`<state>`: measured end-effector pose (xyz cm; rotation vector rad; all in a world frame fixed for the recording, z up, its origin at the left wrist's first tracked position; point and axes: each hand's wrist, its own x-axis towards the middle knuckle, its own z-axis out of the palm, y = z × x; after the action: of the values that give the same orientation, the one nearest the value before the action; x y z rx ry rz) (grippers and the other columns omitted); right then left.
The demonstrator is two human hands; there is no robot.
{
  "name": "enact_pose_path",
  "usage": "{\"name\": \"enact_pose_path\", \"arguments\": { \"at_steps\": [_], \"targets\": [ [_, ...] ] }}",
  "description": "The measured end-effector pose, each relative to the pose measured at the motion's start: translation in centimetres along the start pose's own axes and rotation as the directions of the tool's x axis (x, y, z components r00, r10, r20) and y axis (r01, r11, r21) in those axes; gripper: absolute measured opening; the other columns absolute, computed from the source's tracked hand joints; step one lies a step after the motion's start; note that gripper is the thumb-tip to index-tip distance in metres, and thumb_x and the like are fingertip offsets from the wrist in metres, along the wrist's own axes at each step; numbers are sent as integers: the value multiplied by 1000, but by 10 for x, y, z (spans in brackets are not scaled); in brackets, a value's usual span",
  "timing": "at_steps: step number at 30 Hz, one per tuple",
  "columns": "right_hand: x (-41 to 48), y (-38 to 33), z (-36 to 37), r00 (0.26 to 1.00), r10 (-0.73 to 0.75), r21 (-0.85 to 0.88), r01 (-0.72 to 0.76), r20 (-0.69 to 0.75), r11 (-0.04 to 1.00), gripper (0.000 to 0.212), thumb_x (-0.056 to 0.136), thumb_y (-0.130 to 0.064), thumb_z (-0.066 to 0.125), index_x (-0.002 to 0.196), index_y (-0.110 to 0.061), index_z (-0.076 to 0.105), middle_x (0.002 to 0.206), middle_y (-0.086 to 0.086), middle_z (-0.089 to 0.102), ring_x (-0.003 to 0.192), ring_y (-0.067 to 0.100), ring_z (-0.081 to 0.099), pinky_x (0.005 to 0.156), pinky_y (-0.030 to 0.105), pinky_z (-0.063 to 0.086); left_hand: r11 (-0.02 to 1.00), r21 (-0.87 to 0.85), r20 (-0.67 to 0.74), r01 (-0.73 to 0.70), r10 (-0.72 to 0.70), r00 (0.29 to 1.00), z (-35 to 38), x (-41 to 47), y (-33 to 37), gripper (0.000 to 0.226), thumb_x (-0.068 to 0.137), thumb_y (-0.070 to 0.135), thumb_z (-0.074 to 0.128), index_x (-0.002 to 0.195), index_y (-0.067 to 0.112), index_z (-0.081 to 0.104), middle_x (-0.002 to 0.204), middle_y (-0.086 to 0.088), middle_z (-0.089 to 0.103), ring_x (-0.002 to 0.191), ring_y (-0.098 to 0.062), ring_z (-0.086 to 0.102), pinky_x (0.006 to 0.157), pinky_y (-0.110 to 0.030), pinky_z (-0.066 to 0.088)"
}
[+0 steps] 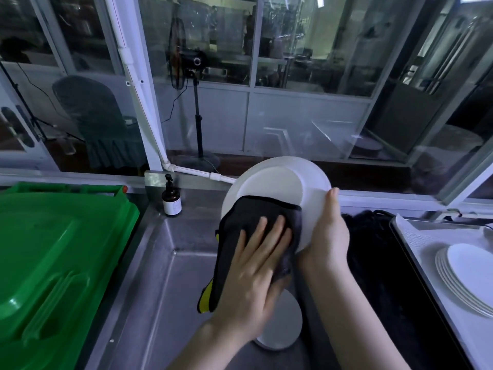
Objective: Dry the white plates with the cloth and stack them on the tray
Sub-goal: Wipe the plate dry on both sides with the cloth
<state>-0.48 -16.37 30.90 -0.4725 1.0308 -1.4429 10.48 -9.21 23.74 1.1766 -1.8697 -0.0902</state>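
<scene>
**Head view: plate under the cloth, drying in hand**

The plate (277,180) is at the centre of the frame, tipped up on edge above the sink (165,263), its face toward the camera. The dark cloth (240,217), yellow at one edge, covers the plate's lower left part. The left hand (253,268) lies flat on the cloth with straight, spread fingers and presses it against the plate. The right hand (330,236) grasps the plate's right rim, thumb over the edge.

This looks like the wiping step, with stacking yet to come. The upper right of the plate's face is uncovered, and whether it is wet cannot be told. The next move would call for the cloth to cover that part and probably the back. The plate would then go to the stack (464,276) on the tray (421,241) at the right edge of the frame.

A lower plate (282,324) lies in the sink beneath the forearms, mostly hidden by them. The right fingers behind the plate are out of sight. The frame cuts off the stack and tray at the right. A dark mass between sink and tray is too dim to identify. A green bin (53,249) fills the lower left, and a bottle (171,201) stands behind the sink.
</scene>
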Motion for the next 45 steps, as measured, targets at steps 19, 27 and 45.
{"name": "enact_pose_path", "arguments": {
  "at_steps": [19, 27, 45],
  "targets": [
    [-9, 22, 2, 955, -36, -264, 117, 295, 957, 46, 79, -67, 56, 90, -29, 80, 99, 2, 78, 98, 18, 73, 89, 37, 54, 995, -64, -12, 78, -79, 997, -17, 44, 7, 58, 99, 20, 39, 153, 26, 21, 163, 10, 17, 152, -16, 7, 122, -35, 5],
    [-21, 26, -2, 944, -72, -325, 182, 323, 928, 62, 75, -73, 54, 95, -19, 77, 100, 20, 75, 103, 38, 70, 88, 52, 59, 941, -128, 15, 312, -313, 950, -34, 78, -27, 53, 103, 30, 37, 155, 22, 25, 160, 13, 21, 150, -5, 12, 123, -33, 9],
    [-17, 7, -5, 975, -104, -300, 161, 198, 940, 48, 100, -47, 52, 73, -13, 74, 69, -2, 76, 58, 6, 70, 45, 14, 48, 931, -218, 51, 293, -289, 956, -18, 44, -21, 58, 100, 26, 39, 154, 30, 16, 157, 28, 4, 149, 0, 1, 122, -31, 3]
  ]
}}
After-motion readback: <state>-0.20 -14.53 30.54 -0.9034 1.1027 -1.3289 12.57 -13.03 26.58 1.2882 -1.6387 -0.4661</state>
